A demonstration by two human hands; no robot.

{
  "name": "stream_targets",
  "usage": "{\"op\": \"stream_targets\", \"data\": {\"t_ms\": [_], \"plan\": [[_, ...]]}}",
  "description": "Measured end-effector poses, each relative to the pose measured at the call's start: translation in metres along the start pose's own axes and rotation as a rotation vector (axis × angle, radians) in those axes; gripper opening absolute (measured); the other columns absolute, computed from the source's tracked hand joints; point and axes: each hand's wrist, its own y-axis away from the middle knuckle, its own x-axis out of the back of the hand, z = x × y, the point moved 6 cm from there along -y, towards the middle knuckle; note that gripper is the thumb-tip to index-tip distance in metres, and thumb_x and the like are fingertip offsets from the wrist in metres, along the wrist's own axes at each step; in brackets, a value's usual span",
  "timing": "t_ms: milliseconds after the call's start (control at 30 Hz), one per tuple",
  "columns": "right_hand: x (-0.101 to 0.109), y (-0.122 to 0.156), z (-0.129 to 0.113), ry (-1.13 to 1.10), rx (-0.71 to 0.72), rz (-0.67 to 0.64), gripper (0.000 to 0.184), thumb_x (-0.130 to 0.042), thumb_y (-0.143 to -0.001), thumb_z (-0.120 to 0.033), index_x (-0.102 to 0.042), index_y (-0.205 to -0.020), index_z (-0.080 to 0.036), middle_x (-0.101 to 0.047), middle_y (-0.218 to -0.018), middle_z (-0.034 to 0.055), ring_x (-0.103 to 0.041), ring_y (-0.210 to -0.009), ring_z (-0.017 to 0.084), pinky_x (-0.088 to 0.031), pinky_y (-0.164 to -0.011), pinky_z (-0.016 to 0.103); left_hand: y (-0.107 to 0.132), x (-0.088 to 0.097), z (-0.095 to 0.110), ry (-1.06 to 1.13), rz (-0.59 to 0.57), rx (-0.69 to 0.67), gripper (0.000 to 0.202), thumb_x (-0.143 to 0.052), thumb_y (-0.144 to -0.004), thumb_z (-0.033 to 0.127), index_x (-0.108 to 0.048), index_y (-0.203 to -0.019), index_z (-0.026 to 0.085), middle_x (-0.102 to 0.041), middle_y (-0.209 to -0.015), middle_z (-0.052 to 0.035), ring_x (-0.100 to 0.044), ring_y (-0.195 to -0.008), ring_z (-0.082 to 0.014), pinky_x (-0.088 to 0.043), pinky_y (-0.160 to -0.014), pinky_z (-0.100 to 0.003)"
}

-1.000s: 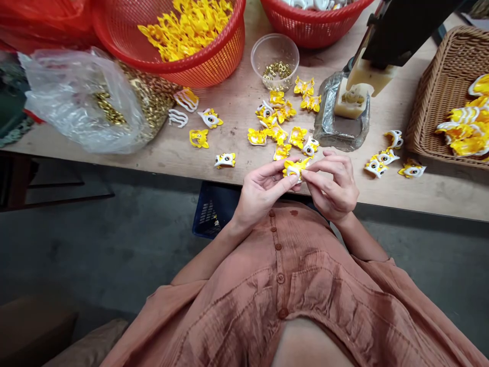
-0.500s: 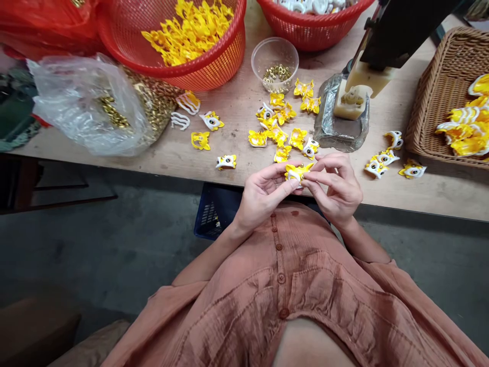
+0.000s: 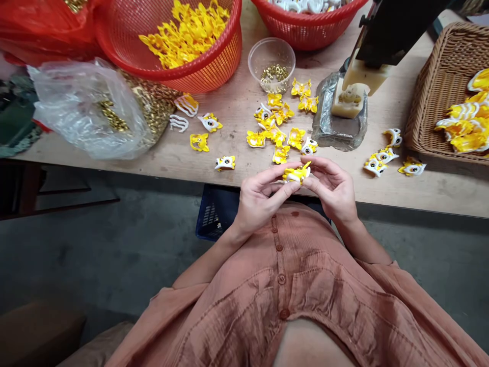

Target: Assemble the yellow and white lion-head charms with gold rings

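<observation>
Both hands meet at the table's front edge around one small yellow and white toy piece [image 3: 296,174]. My left hand [image 3: 262,196] pinches it from the left with thumb and fingers. My right hand [image 3: 334,188] grips it from the right, fingers curled over its top. Just beyond the hands lies a cluster of yellow pieces [image 3: 277,133] on the wooden table [image 3: 237,109]. More white-faced pieces [image 3: 378,163] lie to the right of my right hand.
A red basket of yellow parts [image 3: 183,35] and a second red basket [image 3: 305,20] stand at the back. A clear cup of brass eyelets [image 3: 271,63], a plastic bag of eyelets [image 3: 103,109], a press with a pale block [image 3: 349,99] and a wicker basket [image 3: 439,92] surround the work area.
The piece has been turned between my fingers and now lies flatter and slightly higher. My right fingers have loosened over its top. Both hands stay at the table edge.
</observation>
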Motion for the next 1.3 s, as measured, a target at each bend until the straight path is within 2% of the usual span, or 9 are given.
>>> {"op": "stream_targets", "data": {"t_ms": [300, 367, 433, 600, 700, 900, 1100, 1200, 1300], "plan": [[-0.002, 0.001, -0.004, -0.047, -0.033, 0.033, 0.036, -0.085, -0.085, -0.035, -0.074, -0.119, -0.027, -0.076, -0.122, 0.0043, -0.072, -0.115, 0.020, -0.063, -0.103, 0.034, 0.003, -0.003, 0.017, -0.470, -0.039, -0.507, 0.032, -0.079, -0.090, 0.015, -0.083, -0.121, 0.022, -0.081, -0.110, -0.0060, -0.077, -0.094, -0.0149, -0.064, -0.081, -0.021], [-0.003, 0.001, -0.004, -0.073, -0.046, 0.038, 0.037, -0.087, -0.084, -0.035, -0.075, -0.118, -0.027, -0.076, -0.121, 0.0039, -0.071, -0.116, 0.019, -0.062, -0.104, 0.033, 0.005, -0.004, 0.015, -0.492, -0.037, -0.544, 0.032, -0.079, -0.090, 0.016, -0.082, -0.121, 0.022, -0.081, -0.111, -0.0066, -0.077, -0.095, -0.0148, -0.064, -0.082, -0.020], [-0.003, 0.000, -0.004, -0.101, -0.062, 0.039, 0.039, -0.090, -0.081, -0.036, -0.076, -0.116, -0.027, -0.076, -0.120, 0.0035, -0.071, -0.115, 0.020, -0.063, -0.104, 0.033, 0.004, -0.004, 0.009, -0.390, -0.040, -0.467, 0.032, -0.079, -0.091, 0.020, -0.082, -0.122, 0.022, -0.081, -0.114, -0.0070, -0.077, -0.096, -0.0156, -0.065, -0.085, -0.023], [-0.006, 0.001, 0.002, -0.268, -0.217, -0.051, 0.034, -0.085, -0.085, -0.038, -0.076, -0.117, -0.029, -0.078, -0.118, 0.0015, -0.074, -0.103, 0.017, -0.066, -0.089, 0.029, -0.001, -0.006, -0.020, 0.065, -0.089, -0.040, 0.033, -0.083, -0.089, 0.028, -0.081, -0.121, 0.023, -0.082, -0.112, -0.0068, -0.080, -0.093, -0.0189, -0.069, -0.082, -0.029], [-0.005, 0.003, 0.004, -0.290, -0.277, -0.065, 0.035, -0.085, -0.086, -0.039, -0.076, -0.118, -0.029, -0.078, -0.115, 0.0014, -0.075, -0.100, 0.016, -0.066, -0.087, 0.029, -0.001, -0.006, -0.027, 0.171, -0.108, 0.080, 0.033, -0.086, -0.086, 0.027, -0.082, -0.118, 0.024, -0.083, -0.111, -0.0068, -0.080, -0.089, -0.0184, -0.069, -0.078, -0.027], [-0.004, 0.004, -0.003, -0.197, -0.177, -0.024, 0.031, -0.087, -0.083, -0.029, -0.077, -0.112, -0.026, -0.077, -0.117, 0.0021, -0.073, -0.108, 0.016, -0.063, -0.099, 0.030, 0.000, -0.001, -0.022, 0.120, -0.077, 0.042, 0.033, -0.087, -0.084, 0.025, -0.084, -0.116, 0.024, -0.083, -0.113, -0.0063, -0.080, -0.093, -0.0192, -0.069, -0.082, -0.029], [-0.006, 0.008, 0.000, -0.138, -0.131, 0.053, 0.023, -0.085, -0.086, -0.032, -0.075, -0.105, -0.024, -0.074, -0.104, 0.0015, -0.072, -0.100, 0.014, -0.064, -0.087, 0.024, 0.004, -0.003, -0.015, -0.048, -0.057, -0.173, 0.032, -0.089, -0.078, 0.016, -0.086, -0.108, 0.026, -0.081, -0.107, -0.0038, -0.077, -0.096, -0.0148, -0.065, -0.086, -0.023], [-0.005, 0.005, 0.007, -0.149, -0.152, -0.012, 0.030, -0.085, -0.086, -0.041, -0.074, -0.109, -0.026, -0.075, -0.108, 0.0020, -0.073, -0.097, 0.015, -0.066, -0.085, 0.028, 0.003, -0.005, -0.027, 0.095, -0.060, -0.023, 0.031, -0.090, -0.079, 0.019, -0.086, -0.109, 0.025, -0.082, -0.107, -0.0042, -0.077, -0.086, -0.0135, -0.067, -0.082, -0.025], [0.001, 0.002, 0.008, -0.144, -0.121, -0.037, 0.045, -0.087, -0.084, -0.045, -0.071, -0.123, -0.029, -0.076, -0.122, 0.0037, -0.073, -0.112, 0.020, -0.065, -0.101, 0.037, 0.001, -0.005, -0.037, 0.259, -0.075, 0.171, 0.030, -0.090, -0.080, 0.025, -0.085, -0.109, 0.023, -0.083, -0.107, -0.0055, -0.076, -0.079, -0.0128, -0.066, -0.077, -0.025]]}}
